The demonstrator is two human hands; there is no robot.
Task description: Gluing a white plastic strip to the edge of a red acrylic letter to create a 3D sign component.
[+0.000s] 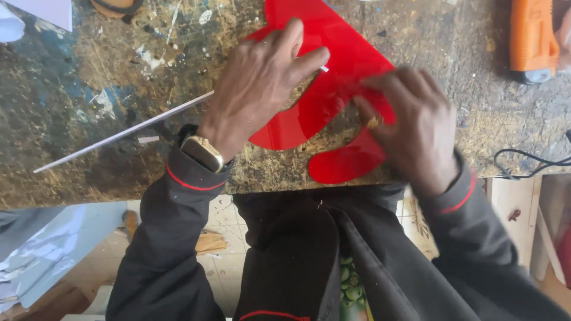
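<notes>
A red glossy plastic cut-out (333,65) with curved lobes lies flat on a worn, paint-stained workbench (77,119). My left hand (259,83) rests on its left part, fingers spread and pressing down, with a gold watch on the wrist. My right hand (416,128) sits on the right lobe, fingers curled over its edge, pinching it. A thin white strip (128,132) runs diagonally under my left hand toward the bench's left side.
An orange power tool (531,38) lies at the bench's top right. A black cable (529,163) hangs at the right edge. White sheet pieces (41,12) sit at top left. Below the bench's front edge are grey plastic sheets (41,249) and scraps on the floor.
</notes>
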